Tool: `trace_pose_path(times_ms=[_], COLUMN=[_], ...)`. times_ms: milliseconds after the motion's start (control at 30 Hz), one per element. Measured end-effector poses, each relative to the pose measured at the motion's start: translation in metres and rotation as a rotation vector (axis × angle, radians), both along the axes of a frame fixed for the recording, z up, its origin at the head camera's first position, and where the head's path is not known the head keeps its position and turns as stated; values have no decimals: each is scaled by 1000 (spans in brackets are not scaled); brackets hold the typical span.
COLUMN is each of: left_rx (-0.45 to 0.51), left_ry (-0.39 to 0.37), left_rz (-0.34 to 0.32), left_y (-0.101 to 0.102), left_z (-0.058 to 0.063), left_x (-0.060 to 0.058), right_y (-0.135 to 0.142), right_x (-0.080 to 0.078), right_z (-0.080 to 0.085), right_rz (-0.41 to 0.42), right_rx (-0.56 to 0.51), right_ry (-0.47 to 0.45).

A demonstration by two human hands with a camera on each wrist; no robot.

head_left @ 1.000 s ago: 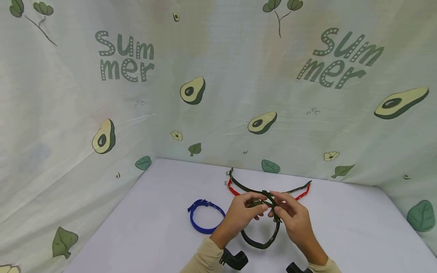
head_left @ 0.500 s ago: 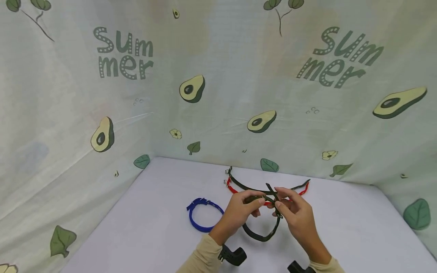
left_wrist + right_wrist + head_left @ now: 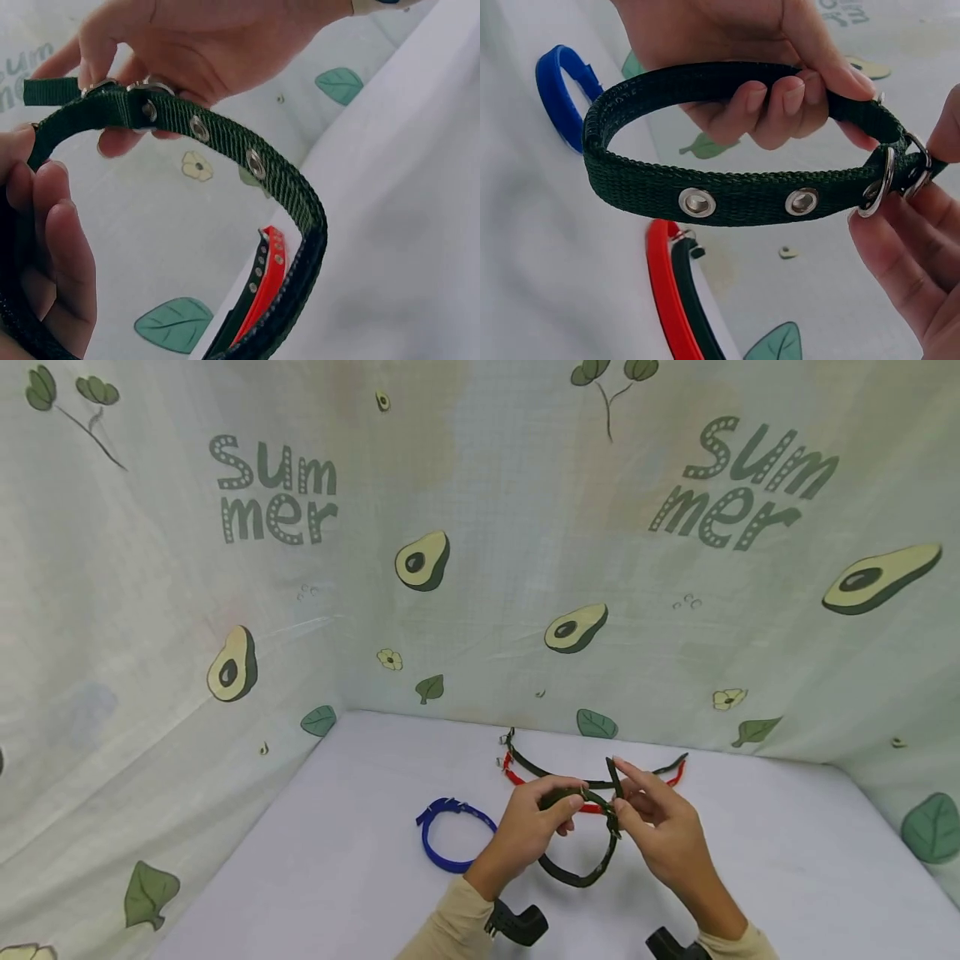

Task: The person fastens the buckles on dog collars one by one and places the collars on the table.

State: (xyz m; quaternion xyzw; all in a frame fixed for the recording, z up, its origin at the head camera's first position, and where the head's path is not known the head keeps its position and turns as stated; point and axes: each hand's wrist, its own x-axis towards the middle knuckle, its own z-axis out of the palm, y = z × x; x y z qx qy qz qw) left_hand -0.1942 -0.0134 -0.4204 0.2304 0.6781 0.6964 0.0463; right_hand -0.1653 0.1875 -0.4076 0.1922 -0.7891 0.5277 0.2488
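Observation:
A dark green webbing pet collar (image 3: 575,880) is held up between both hands, bent into a loop. It has metal eyelets, a metal buckle (image 3: 922,166) and a ring (image 3: 887,184). My left hand (image 3: 525,820) grips the band on the left side, thumb on top, with fingers (image 3: 791,97) curled against it. My right hand (image 3: 663,827) is at the buckle, its thumb and fingers pinching the collar there. The strap's free end (image 3: 51,92) sticks out past the buckle beside the right fingers.
On the white table (image 3: 315,877), a blue collar (image 3: 442,862) lies looped at left. Behind the hands stretch a red collar (image 3: 667,292) and another dark green collar (image 3: 694,300), side by side. A printed cloth (image 3: 480,610) rises behind the table.
The right hand has shifted slightly right, and the strap's free end has swung from leaning left to standing near the right fingers. The left hand keeps its grip.

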Motion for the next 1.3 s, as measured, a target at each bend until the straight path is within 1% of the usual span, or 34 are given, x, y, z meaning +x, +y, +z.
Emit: trace_pose_path(times_ms=[67, 133, 233, 300, 433, 700, 867, 1000, 1200, 1300], left_rx=[1, 6, 7, 8, 18, 35, 63, 62, 29, 23], left_ry=[2, -5, -17, -14, -4, 11, -6, -19, -13, -29], left_rz=[-13, -16, -9, -7, 7, 41, 38, 36, 94, 109], left_y=[0, 1, 2, 3, 3, 4, 5, 6, 9, 8], left_z=[-1, -2, -3, -2, -2, 4, 1, -1, -2, -3], left_x=[-1, -2, -1, -1, 0, 4, 4, 3, 3, 3], right_y=[2, 3, 4, 4, 3, 0, 0, 0, -2, -4], right_x=[-3, -5, -6, -5, -5, -4, -3, -4, -4, -4], right_z=[0, -1, -3, -3, -2, -3, -5, -6, -6, -6], right_rz=[19, 58, 101, 103, 73, 47, 30, 11, 47, 41], right_rx=[10, -2, -31, -40, -35, -41, -44, -33, -43, -41], right_ry=[56, 106, 132, 130, 107, 95, 95, 107, 100, 103])
